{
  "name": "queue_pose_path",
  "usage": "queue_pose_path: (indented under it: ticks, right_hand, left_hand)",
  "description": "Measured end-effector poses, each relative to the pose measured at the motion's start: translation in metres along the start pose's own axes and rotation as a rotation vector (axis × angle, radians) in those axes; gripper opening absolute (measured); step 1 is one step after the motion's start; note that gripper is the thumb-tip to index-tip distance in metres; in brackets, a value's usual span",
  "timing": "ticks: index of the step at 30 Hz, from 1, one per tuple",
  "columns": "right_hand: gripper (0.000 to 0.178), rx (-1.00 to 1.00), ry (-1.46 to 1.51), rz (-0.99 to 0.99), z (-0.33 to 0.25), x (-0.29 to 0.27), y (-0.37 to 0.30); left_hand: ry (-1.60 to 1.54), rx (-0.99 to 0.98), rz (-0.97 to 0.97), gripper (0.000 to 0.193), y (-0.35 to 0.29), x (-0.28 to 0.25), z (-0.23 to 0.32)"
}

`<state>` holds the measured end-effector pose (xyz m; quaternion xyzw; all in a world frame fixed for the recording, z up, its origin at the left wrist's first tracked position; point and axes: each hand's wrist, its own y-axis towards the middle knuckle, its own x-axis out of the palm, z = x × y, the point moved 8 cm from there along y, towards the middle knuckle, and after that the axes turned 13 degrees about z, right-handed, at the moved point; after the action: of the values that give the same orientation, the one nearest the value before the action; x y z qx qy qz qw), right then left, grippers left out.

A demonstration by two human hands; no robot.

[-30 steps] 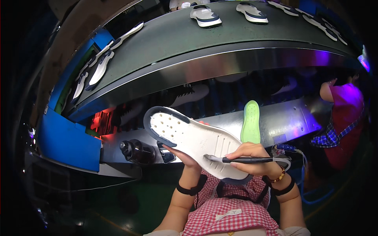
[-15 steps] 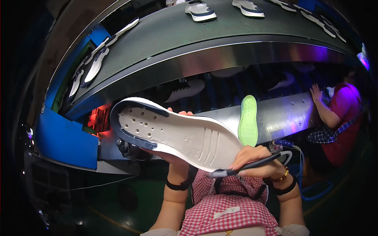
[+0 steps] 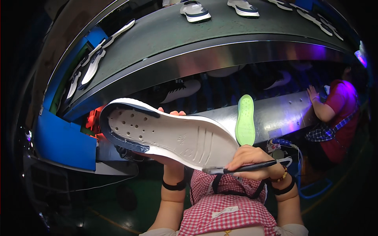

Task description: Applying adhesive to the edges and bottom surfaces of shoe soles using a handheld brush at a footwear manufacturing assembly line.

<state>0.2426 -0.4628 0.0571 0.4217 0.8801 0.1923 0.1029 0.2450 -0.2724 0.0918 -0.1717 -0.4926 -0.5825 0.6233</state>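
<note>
My left hand holds a white shoe sole with a dark blue rim from below, its inner face turned up toward me and its heel end pointing left. Fingertips of that hand show above the sole's far edge. My right hand grips a dark brush with its tip touching the sole's near toe edge. Both wrists wear black bands, and the right wrist also has a bead bracelet.
A light green sole stands on the metal ledge behind. Above, a curved grey conveyor carries shoes and soles. A person in a red top works at the right. A blue panel sits left.
The sole has swung closer to the camera and further left, growing larger in view. The brush has shifted from lying across the toe to touching its near edge.
</note>
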Motion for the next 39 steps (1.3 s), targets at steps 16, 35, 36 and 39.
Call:
queue_pose_path:
  ticks: [16,35,36,39]
  right_hand:
    - [0.022,0.138,0.213,0.163,0.041,-0.026,-0.025]
    - [0.018,0.459,1.071,0.554,0.091,0.031,-0.047]
    - [0.018,0.436,0.986,0.564,0.09,0.032,-0.047]
    - [0.019,0.366,0.56,0.543,0.08,0.028,-0.041]
  left_hand:
    - [0.055,-0.013,0.04,0.093,-0.004,-0.017,0.002]
    - [0.238,-0.11,0.198,0.085,-0.038,-0.021,-0.068]
    - [0.28,-0.113,0.251,0.087,-0.039,-0.027,-0.065]
    - [0.231,-0.115,0.234,0.084,-0.042,-0.035,-0.059]
